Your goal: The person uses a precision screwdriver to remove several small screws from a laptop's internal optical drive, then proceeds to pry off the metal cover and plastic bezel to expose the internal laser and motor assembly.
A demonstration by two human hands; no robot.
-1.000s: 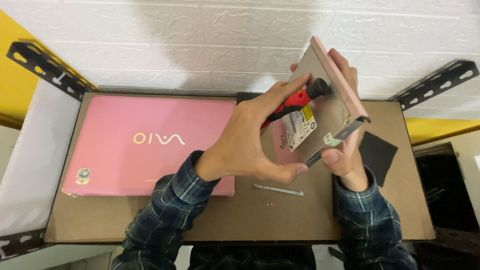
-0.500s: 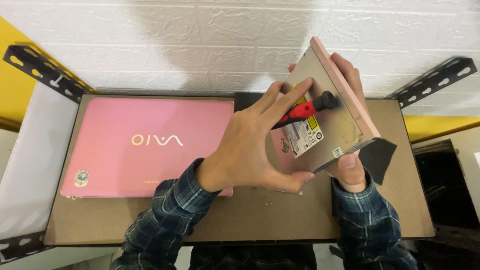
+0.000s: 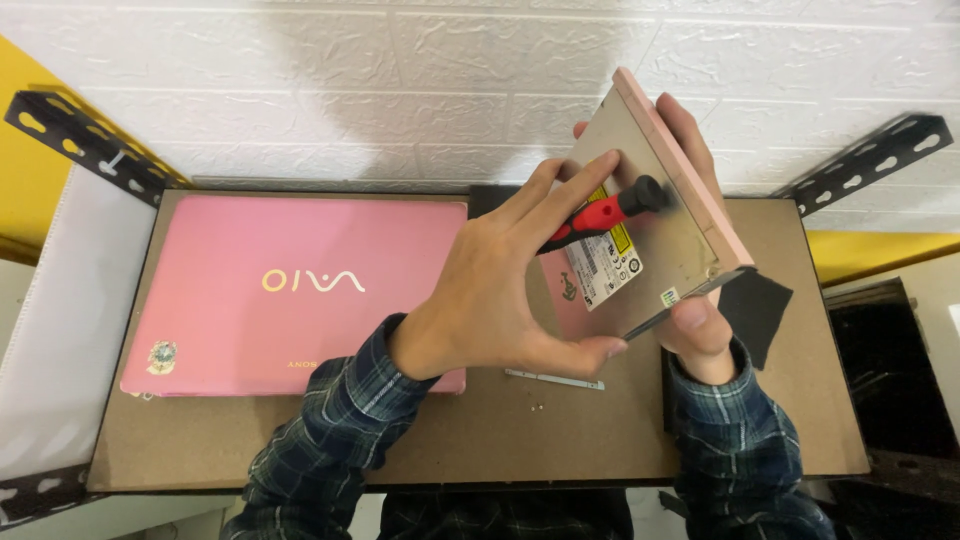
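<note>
White-labelled metal optical drive (image 3: 650,230) gripped in right hand (image 3: 695,300), red-handled screwdriver (image 3: 600,215) clasped in left hand (image 3: 500,290) against it.

The laptop (image 3: 290,290) lay on the counter (image 3: 600,440); right of the laptop, a metal strip (image 3: 553,378), a screw (image 3: 540,406), then a flat pad (image 3: 755,310).

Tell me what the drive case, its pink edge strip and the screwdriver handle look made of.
Drive case: likely sheet metal, dull grey brushed sheen. Pink edge strip: probably plastic, matte, evenly coloured. Screwdriver handle: seems moulded plastic or rubber, red with a black cap.
</note>
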